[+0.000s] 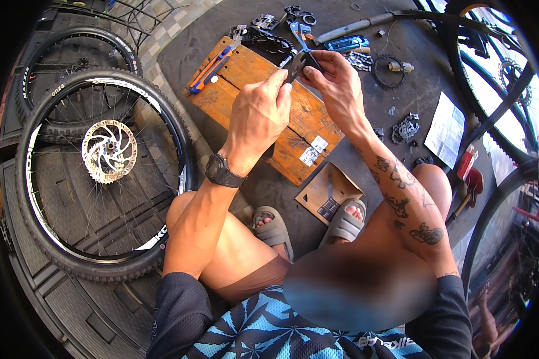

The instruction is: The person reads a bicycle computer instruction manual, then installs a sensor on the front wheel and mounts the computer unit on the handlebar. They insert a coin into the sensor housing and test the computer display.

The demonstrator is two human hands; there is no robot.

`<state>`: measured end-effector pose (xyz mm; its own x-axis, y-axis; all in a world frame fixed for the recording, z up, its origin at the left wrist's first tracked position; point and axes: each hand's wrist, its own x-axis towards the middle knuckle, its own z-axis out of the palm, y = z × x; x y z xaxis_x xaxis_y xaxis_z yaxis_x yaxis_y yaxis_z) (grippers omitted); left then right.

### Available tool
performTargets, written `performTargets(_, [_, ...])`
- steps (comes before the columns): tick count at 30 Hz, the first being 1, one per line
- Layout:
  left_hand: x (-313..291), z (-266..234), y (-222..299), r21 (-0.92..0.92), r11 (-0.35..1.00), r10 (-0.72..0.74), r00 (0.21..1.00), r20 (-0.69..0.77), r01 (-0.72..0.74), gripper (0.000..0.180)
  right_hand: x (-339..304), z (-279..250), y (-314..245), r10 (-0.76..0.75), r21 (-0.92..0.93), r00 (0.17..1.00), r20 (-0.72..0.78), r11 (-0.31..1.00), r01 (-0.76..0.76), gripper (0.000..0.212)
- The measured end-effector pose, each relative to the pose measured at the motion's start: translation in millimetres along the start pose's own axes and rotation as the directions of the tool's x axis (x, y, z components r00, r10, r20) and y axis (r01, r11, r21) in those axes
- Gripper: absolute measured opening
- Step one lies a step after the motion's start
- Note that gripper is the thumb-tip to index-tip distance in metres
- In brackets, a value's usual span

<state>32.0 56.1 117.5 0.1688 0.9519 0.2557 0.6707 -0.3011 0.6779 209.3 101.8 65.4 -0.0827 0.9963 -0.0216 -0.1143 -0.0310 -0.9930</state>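
Over the far edge of a worn orange-brown wooden board (pixel 302 122), my two hands are raised close together. My left hand (pixel 260 113), with a black watch on its wrist, is closed round a dark flat metal piece (pixel 294 69); the exact kind does not show. My right hand (pixel 339 81) pinches a small black flat piece (pixel 312 61) against it; whether the two are joined I cannot tell. Just beyond my fingers is a blue-handled tool (pixel 300 35). A blue and orange utility knife (pixel 211 70) lies on the board's left part.
At left, a bicycle wheel (pixel 188 140) with a silver disc rotor (pixel 109 152) overlaps another wheel (pixel 27 78). Chain (pixel 405 128), a chainring (pixel 389 72) and a paper sheet (pixel 445 128) lie on the right. Cardboard (pixel 327 190) lies between my feet; more bicycle parts stand far right.
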Motion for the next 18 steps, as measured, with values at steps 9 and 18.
performTargets(9, [-1.1,4.1,3.1,0.032,0.999,-0.01,1.0,0.028,0.009,0.017,-2.8,-2.6,1.9,0.0,-0.072,1.0,-0.012,0.997,-0.001,0.043])
performTargets(18, [-1.9,4.6,3.7,0.023,0.999,0.047,0.999,-0.016,-0.046,0.021,-7.2,-3.9,-11.2,-0.118,-0.252,0.993,0.021,0.96,0.12,0.035])
